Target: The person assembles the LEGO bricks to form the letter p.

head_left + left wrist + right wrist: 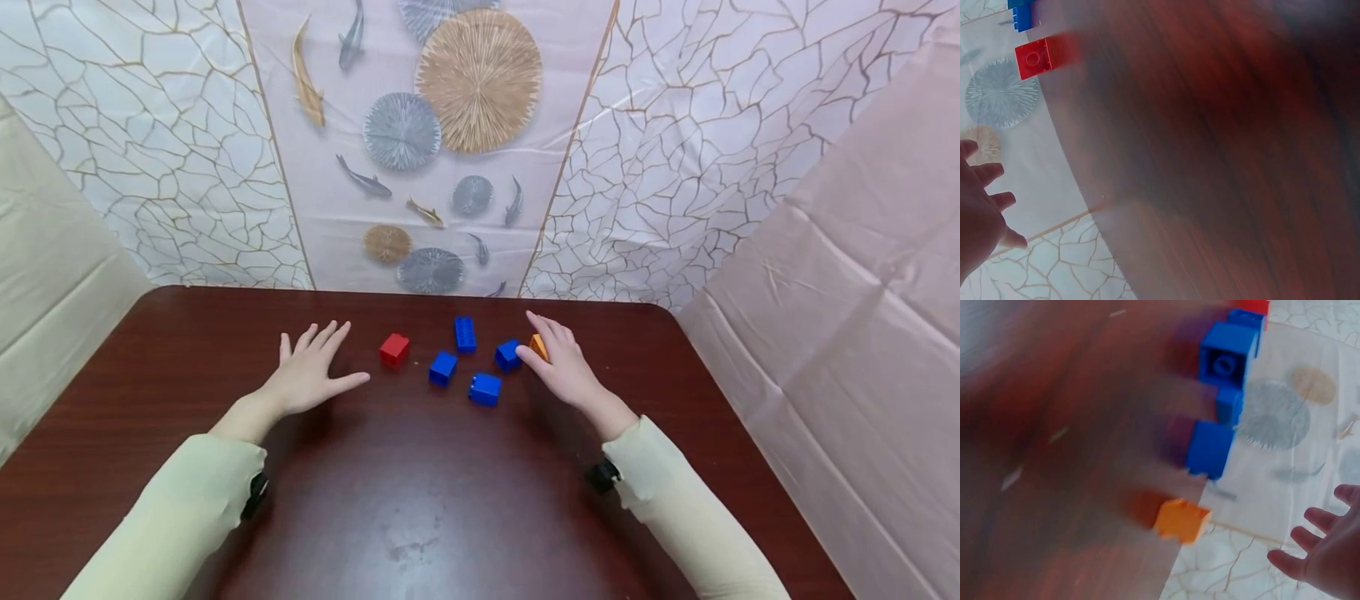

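My left hand (306, 379) is held over the table with its fingers spread, left of a red toy brick (394, 350). On the other side, my right hand (562, 367) hovers with straight fingers and nothing in its grasp. It partly covers an orange brick (537, 347) in the head view, and its thumb tip overlaps a blue brick (507, 356). Between the hands lie more blue bricks: one long brick (465, 334) at the back, a second (442, 368) near the middle, and a third (485, 389) closest to me. The right wrist view shows the orange brick (1182, 521) apart from the fingers.
The bricks rest on a dark reddish-brown table (420, 517) with rounded far corners. Behind it hangs a patterned cloth (480, 225) with fish and round leaf shapes. Pale cloth walls (840, 283) close in both sides. Dark devices (602, 476) sit at the wrists.
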{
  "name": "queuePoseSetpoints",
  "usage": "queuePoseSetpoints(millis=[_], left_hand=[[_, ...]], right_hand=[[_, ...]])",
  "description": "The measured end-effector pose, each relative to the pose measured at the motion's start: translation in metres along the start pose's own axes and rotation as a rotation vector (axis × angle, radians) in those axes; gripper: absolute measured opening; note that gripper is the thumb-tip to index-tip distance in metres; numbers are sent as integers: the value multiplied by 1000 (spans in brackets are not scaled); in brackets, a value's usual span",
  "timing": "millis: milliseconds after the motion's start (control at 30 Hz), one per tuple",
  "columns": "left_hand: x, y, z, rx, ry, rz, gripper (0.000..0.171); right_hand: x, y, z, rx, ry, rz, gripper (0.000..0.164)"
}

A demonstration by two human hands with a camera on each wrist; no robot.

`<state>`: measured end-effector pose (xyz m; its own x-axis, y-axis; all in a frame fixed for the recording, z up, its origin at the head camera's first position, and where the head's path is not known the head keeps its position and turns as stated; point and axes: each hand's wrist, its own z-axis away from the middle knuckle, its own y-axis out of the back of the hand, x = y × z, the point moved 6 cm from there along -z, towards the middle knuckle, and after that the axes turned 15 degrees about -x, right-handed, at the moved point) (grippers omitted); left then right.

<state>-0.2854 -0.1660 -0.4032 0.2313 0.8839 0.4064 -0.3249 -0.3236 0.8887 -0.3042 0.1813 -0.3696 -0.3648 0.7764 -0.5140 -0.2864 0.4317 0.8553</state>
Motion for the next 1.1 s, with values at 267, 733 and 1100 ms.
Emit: queuePoseSetpoints(millis=[267, 733, 1100], left_hand=[[3, 1, -24, 0, 23, 108, 93], [14, -16, -50, -6, 52, 283, 86], [26, -26, -66, 3, 96, 346, 78]], right_hand=[[-24, -13, -35, -146, 38, -157, 70], [-46, -52, -68, -261, 84, -271, 71], [-47, -74, -79, -336, 73, -208, 71]])
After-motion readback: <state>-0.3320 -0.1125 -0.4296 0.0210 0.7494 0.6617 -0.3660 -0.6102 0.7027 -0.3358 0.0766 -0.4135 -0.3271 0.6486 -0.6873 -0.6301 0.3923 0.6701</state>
